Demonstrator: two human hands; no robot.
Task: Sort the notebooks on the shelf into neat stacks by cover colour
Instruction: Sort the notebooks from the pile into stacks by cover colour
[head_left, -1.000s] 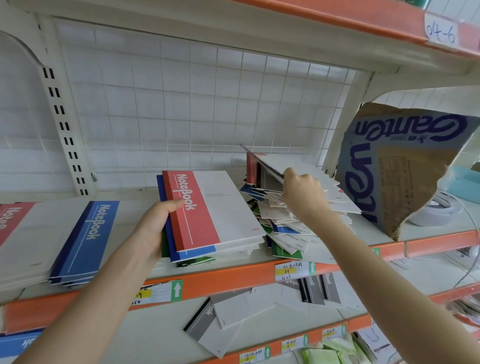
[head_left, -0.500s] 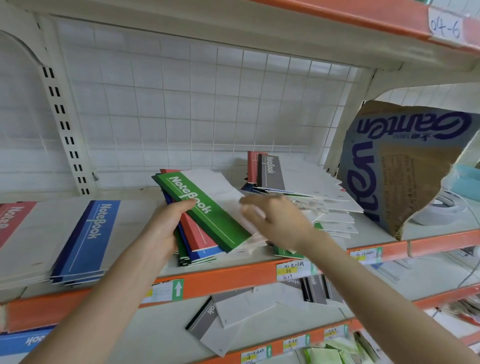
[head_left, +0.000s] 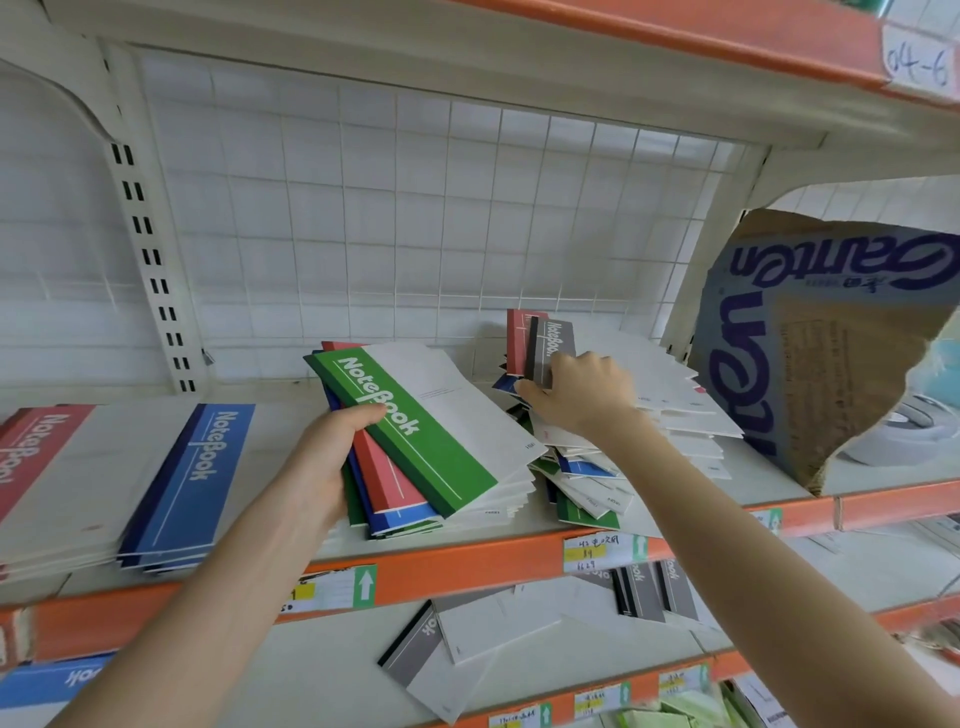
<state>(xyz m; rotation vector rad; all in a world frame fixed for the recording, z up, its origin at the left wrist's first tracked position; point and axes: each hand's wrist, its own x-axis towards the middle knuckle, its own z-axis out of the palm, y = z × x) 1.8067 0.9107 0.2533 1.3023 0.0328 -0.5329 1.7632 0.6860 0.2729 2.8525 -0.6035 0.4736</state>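
The left arm is stretched up from the lower left of the frame. The left hand (head_left: 332, 457) is curled round the left edge of a mixed stack (head_left: 400, 512) at centre, with the thumb pressed on the top green-and-white notebook (head_left: 431, 436). Its long axis is laid diagonally, upper left to lower right, green band leftward. Right of centre, a grey-banded notebook (head_left: 558, 338) is gripped by the curled right hand (head_left: 582, 395) atop a jumbled notebook pile (head_left: 670, 415) on the white shelf (head_left: 280, 428).

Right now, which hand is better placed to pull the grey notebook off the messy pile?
The right hand: its fingers curl onto the grey notebook on that pile. The left hand is occupied, gripping the green-topped stack.
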